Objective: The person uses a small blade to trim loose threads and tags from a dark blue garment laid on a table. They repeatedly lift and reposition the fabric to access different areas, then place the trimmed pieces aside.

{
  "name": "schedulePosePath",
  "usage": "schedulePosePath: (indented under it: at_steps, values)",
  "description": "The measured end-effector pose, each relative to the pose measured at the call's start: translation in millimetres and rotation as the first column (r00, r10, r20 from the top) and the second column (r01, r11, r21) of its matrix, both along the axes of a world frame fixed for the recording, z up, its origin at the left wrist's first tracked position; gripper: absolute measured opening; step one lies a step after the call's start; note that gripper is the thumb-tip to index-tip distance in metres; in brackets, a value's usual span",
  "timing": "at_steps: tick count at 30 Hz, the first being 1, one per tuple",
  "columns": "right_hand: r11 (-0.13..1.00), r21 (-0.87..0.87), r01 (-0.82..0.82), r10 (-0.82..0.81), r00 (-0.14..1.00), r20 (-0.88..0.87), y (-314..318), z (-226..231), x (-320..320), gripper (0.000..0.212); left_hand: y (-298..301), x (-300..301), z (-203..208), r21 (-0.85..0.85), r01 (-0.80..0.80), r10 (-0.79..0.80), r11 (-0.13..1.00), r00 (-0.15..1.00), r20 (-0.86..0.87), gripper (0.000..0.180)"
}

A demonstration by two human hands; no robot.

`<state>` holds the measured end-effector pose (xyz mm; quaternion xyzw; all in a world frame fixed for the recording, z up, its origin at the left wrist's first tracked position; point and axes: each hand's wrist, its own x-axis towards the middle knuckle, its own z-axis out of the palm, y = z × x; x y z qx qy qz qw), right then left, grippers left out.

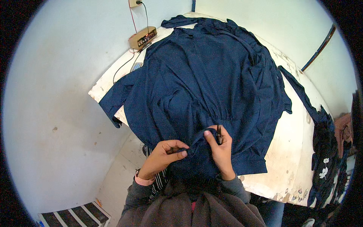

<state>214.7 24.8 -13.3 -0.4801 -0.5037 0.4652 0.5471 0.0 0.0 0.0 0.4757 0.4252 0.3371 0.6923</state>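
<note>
A dark navy garment [196, 72] with gathered folds spreads over the table, its near part hanging toward my lap. My left hand [163, 156] pinches a narrow strip of it between thumb and fingertips. Just to the right, my right hand [220, 147] is closed on the same strip, thumb pressed on top. A small dark pointed tool, apparently thread snips [219, 134], is tucked in the right hand's fingers with its tip pointing away from me. The strip runs taut between both hands. The snips' handles are mostly hidden.
The pale worn table [291, 151] has a chipped edge. On its far left are a tan box with wires [143, 38] and a small keypad device [136, 66]. Dark clothes [326, 159] lie at the right edge. A striped dark rack [75, 216] stands low at left.
</note>
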Motion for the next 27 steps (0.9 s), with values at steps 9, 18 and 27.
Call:
schedulePosePath:
  at_steps: [9,18,27]
  values:
    - [0.999,0.030,-0.035,0.028,0.975,0.220,-3.8,-18.5,0.0,0.024,-0.5,33.6,-2.9,0.304,-0.327,0.246,0.895,0.929,0.275,0.014]
    - [0.926,0.309,-0.219,0.131,0.951,0.280,-11.6,35.3,11.4,0.028,-4.4,42.5,14.4,0.715,-0.212,0.432,0.667,0.891,-0.138,0.019]
    - [0.943,0.316,-0.106,0.050,0.982,0.179,-19.6,43.2,18.5,0.018,-0.8,44.7,13.2,0.744,-0.255,0.486,0.618,0.867,-0.107,0.022]
